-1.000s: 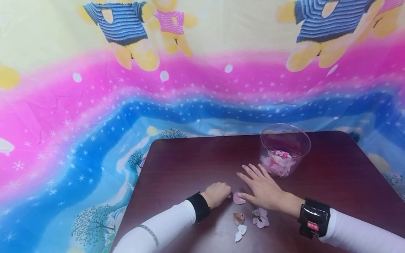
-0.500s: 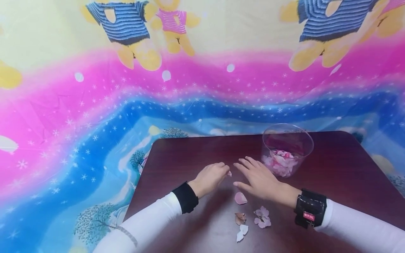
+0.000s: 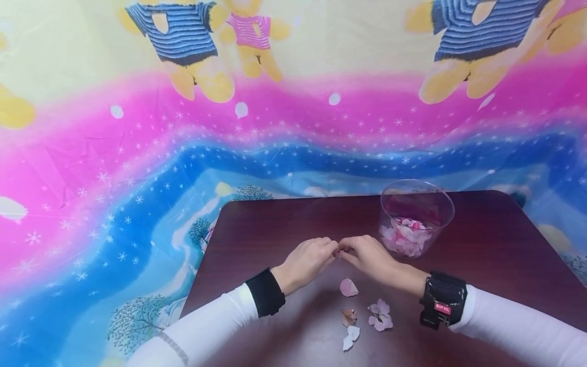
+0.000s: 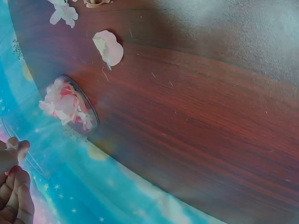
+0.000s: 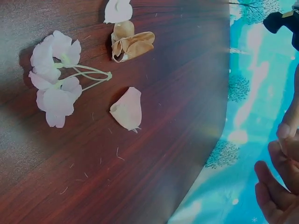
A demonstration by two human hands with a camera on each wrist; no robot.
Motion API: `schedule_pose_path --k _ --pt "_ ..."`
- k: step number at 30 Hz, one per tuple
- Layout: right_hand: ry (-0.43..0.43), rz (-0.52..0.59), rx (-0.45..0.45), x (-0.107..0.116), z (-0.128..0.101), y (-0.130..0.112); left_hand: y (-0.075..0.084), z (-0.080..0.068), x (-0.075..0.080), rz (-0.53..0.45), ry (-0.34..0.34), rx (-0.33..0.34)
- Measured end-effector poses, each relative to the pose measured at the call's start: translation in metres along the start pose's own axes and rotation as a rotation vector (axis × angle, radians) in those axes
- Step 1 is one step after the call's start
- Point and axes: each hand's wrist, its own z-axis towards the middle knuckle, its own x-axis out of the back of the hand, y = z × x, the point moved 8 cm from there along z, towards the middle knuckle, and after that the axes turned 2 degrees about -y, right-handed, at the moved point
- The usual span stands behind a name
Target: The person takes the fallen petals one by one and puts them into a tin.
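Observation:
My left hand (image 3: 306, 262) and right hand (image 3: 375, 261) meet fingertip to fingertip over the middle of the table. Between them they pinch a small pink petal (image 3: 339, 251), mostly hidden by the fingers. Just nearer lies a loose pale pink petal (image 3: 348, 287). Below it are a dried brown petal (image 3: 348, 317) and a white petal piece (image 3: 351, 338). A small cluster of pink blossoms (image 3: 380, 315) on thin green stems lies to their right. In the right wrist view the brown petal (image 5: 132, 43) looks curled and folded.
A clear plastic tub (image 3: 416, 204), partly filled with pink and white petals (image 3: 407, 237), stands behind my right hand. Fine fibres are scattered over the dark wooden table (image 3: 275, 219). A printed cloth (image 3: 293, 112) hangs behind the table's far edge.
My left hand has moved up the table and away from the loose petals, carrying a small petal. My right hand, spread earlier, has drawn its fingers in and met the left fingertips.

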Motion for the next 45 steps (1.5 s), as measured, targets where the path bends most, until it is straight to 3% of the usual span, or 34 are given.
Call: schedule_pose_path --k 6,11,14,16,23,25,29,36,45 --pt "0.023 0.018 0.019 0.002 0.000 -0.001 0.000 -0.001 0.000 -0.031 0.016 -0.004" --pt "0.046 -0.003 -0.006 0.005 0.000 0.001 -0.003 -0.004 0.002 0.024 0.091 -0.023" --pt "0.050 -0.011 -0.022 0.006 -0.001 0.002 -0.009 -0.009 0.002 0.058 0.110 0.002" --pt "0.050 -0.024 -0.026 0.006 -0.002 0.003 -0.015 -0.012 -0.001 0.077 0.075 0.036" --pt "0.025 -0.145 -0.028 -0.002 -0.008 0.007 -0.039 -0.028 -0.030 0.126 -0.253 0.200" --pt "0.032 -0.182 -0.005 -0.004 -0.010 0.007 -0.042 -0.033 -0.036 0.114 -0.301 0.223" --pt "0.046 -0.219 0.035 -0.004 -0.012 0.005 -0.044 -0.037 -0.041 0.111 -0.333 0.236" --pt "0.069 -0.223 0.017 0.012 -0.012 0.013 -0.041 -0.031 -0.041 0.122 -0.344 0.211" --pt "0.156 -0.330 -0.003 0.055 -0.022 0.032 -0.018 -0.012 -0.038 0.114 -0.362 0.143"
